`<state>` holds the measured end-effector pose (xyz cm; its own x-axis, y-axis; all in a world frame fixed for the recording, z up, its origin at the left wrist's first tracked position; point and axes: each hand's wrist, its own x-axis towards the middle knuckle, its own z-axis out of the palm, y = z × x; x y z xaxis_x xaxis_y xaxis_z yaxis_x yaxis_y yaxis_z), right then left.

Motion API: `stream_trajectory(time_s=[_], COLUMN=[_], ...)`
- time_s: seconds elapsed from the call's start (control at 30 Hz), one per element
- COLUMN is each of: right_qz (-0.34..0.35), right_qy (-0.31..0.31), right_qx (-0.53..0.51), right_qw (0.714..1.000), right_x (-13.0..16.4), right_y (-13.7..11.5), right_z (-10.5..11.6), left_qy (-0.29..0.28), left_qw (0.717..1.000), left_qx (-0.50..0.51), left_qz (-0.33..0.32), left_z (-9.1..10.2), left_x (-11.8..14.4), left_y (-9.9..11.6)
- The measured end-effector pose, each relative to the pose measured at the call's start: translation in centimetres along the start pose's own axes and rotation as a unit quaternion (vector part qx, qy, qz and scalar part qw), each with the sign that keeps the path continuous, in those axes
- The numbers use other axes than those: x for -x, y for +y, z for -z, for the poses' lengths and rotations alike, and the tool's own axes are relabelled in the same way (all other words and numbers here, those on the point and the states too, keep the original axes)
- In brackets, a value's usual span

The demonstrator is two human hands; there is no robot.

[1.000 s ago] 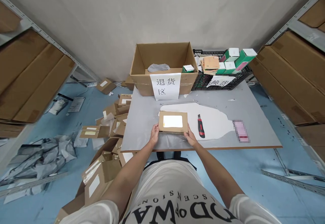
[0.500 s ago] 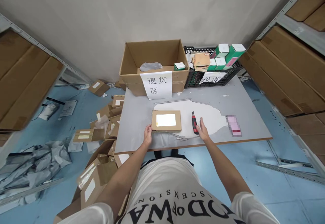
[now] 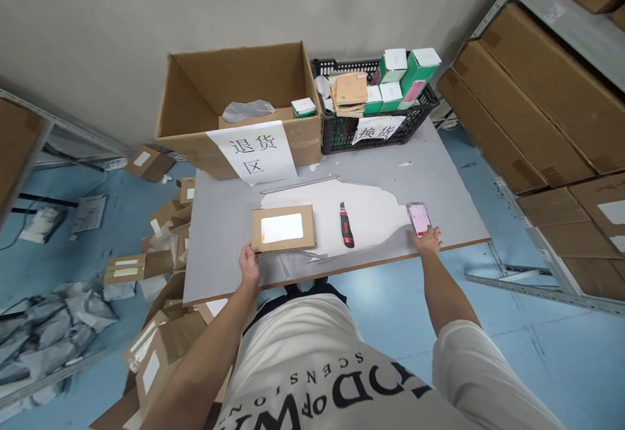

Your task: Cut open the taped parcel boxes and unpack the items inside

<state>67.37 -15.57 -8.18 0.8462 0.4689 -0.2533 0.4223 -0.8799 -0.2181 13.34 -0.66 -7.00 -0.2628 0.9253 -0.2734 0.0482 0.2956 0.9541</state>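
Observation:
A flat brown cardboard parcel [image 3: 283,228] with a white label lies on the grey table [image 3: 439,176]. My left hand [image 3: 249,265] rests at the parcel's near left corner, touching it. My right hand [image 3: 428,240] has reached to the table's right front edge and lies on the near end of a pink phone [image 3: 418,218]. A red and black utility knife [image 3: 346,225] sits between the parcel and the phone, untouched.
An open cardboard box [image 3: 234,111] with a paper sign stands at the back of the table. Beside it a black crate [image 3: 371,124] holds green and white boxes. Many cardboard parcels [image 3: 161,235] litter the floor at left. Shelves of cartons [image 3: 537,105] stand at right.
My right hand left the parcel, passed over the knife and reached right to the phone. My left hand stayed at the parcel's corner. The view swung right.

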Motion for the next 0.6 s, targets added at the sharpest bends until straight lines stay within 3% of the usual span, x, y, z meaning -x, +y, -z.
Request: stream_trajectory(time_s=[0.23,0.6], right_qz=[0.020,0.018], right_qy=[-0.031,-0.031], right_qx=[0.028,0.026], right_qw=[0.999,0.999], right_x=[-1.2,-1.4], right_y=[0.1,1.2], right_z=[-0.7,-2.0], left_qy=[0.049,0.064], left_qw=[0.997,0.996], left_qx=[0.043,0.041], left_qz=[0.039,0.036], left_z=[-1.1,-1.3], left_x=[-0.1,0.0], left_y=[0.1,0.2])
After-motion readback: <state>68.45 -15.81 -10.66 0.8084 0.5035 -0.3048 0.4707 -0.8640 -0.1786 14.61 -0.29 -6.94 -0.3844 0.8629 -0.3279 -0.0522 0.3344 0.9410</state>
